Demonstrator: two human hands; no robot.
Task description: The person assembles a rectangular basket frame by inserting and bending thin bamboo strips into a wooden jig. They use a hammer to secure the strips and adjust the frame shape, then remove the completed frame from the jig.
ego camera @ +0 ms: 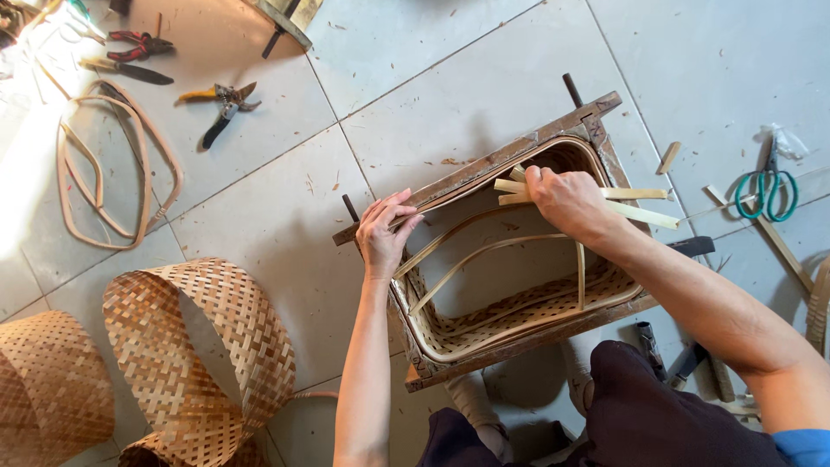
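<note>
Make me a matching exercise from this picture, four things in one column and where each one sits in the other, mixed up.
Things:
1. Green-handled scissors
2. Woven bamboo sleeves
3. Loop of cane strip
4. Left hand

Places:
A. On the near rail of the wooden frame, thumb side toward the woven basket
B. Floor, far right of the frame
C. Floor, lower left corner
D. Floor, upper left, near the pruning shears

Pairs: 1-B, 2-C, 3-D, 4-A

The right hand grips flat bamboo strips over the frame.

Woven basket [519,324] inside wooden frame [484,169]
</note>
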